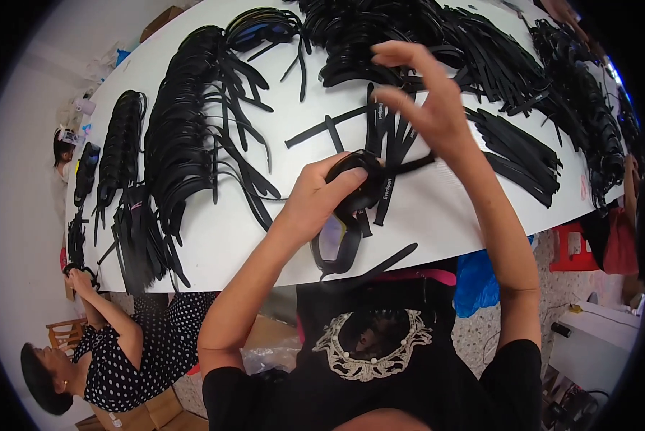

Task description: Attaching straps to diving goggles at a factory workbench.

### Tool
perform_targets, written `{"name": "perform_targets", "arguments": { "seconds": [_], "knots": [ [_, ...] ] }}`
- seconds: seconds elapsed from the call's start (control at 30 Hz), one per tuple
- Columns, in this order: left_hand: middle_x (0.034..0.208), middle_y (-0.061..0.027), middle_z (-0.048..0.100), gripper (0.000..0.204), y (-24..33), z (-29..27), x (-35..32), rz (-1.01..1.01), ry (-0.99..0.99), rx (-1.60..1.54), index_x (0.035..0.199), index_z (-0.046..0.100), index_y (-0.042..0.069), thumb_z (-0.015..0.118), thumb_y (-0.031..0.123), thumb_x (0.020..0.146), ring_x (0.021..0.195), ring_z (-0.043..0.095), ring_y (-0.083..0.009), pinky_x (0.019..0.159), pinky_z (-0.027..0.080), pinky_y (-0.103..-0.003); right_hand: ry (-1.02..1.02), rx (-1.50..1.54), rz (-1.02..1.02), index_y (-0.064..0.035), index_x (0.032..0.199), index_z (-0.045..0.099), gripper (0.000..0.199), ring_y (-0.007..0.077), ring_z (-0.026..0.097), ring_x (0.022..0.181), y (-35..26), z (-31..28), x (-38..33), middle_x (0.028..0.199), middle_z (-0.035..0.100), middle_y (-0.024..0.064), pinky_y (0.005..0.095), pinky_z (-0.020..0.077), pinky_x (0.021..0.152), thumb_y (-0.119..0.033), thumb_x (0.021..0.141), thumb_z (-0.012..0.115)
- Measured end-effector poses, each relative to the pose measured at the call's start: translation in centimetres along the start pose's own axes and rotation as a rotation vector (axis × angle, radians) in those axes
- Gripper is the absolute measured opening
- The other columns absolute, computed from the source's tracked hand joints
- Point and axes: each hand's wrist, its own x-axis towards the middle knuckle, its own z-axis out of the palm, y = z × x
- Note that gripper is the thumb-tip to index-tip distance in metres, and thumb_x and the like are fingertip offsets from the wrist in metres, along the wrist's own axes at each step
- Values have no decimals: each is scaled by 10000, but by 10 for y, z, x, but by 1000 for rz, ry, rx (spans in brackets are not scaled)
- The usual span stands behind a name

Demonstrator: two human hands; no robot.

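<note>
My left hand (314, 195) is closed around a pair of black goggles (345, 248) near the table's front edge. Its thumb presses on the upper part of the frame; the lower lens looks pale violet, and a dark strap end sticks out below to the right. Raised above and to the right, my right hand (434, 108) has its thumb and fingers spread, holding nothing. Several loose black straps (391, 169) with white print lie under and beside that hand. Part of the goggles is hidden behind my left fingers.
Rows of stacked black goggles (186, 122) cover the left of the white table (265, 248), with more piled at the far side. Bundles of black straps (520, 154) lie to the right. At the left, another person (114, 345) in a dotted top handles something dark. A red stool (574, 248) stands right.
</note>
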Motion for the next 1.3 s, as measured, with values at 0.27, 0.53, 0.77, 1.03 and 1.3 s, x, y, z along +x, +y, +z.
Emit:
{"name": "perform_targets", "arguments": {
  "seconds": [0.27, 0.53, 0.77, 1.03, 1.3],
  "knots": [
    [987, -42, 717, 372, 30, -19, -7, -36, -204, 346, 1227, 707, -2, 605, 267, 990, 874, 618, -101, 817, 508, -259, 67, -97, 197, -100, 1109, 708, 147, 25, 501, 627, 68, -72, 3, 796, 623, -34, 204, 414, 552, -59, 1013, 604],
    [1014, -143, 749, 285, 92, -148, 107, 231, -147, 1290, 1213, 722, 111, 674, 145, 935, 927, 714, -298, 844, 546, -384, -733, 210, 712, -99, 1373, 595, 483, 149, 544, 740, -47, -14, -59, 793, 545, 39, 312, 490, 744, -127, 905, 713],
    [1087, -184, 716, 370, 88, -226, 227, 343, -21, 1647, 1264, 714, 157, 735, 196, 897, 1055, 673, -352, 935, 523, -428, -451, 126, 446, -99, 1147, 737, 208, 155, 667, 718, -21, -5, -95, 958, 751, 70, 281, 542, 654, -103, 940, 709],
    [1019, -77, 689, 232, 69, -127, 208, 920, 205, 1392, 1124, 733, 132, 685, 125, 897, 1037, 637, -303, 905, 526, -402, -260, -306, 505, -111, 1229, 680, 299, 210, 693, 779, 41, -42, -48, 934, 738, 58, 346, 543, 710, -221, 951, 689],
    [1262, -103, 606, 455, 27, -50, 163, 826, 2, 1284, 1396, 584, 127, 660, 129, 948, 1139, 604, -313, 985, 499, -397, -192, -602, 277, -167, 1044, 643, 241, 239, 725, 711, 88, -9, -23, 761, 744, 8, 375, 533, 612, -334, 901, 743]
  ]
}}
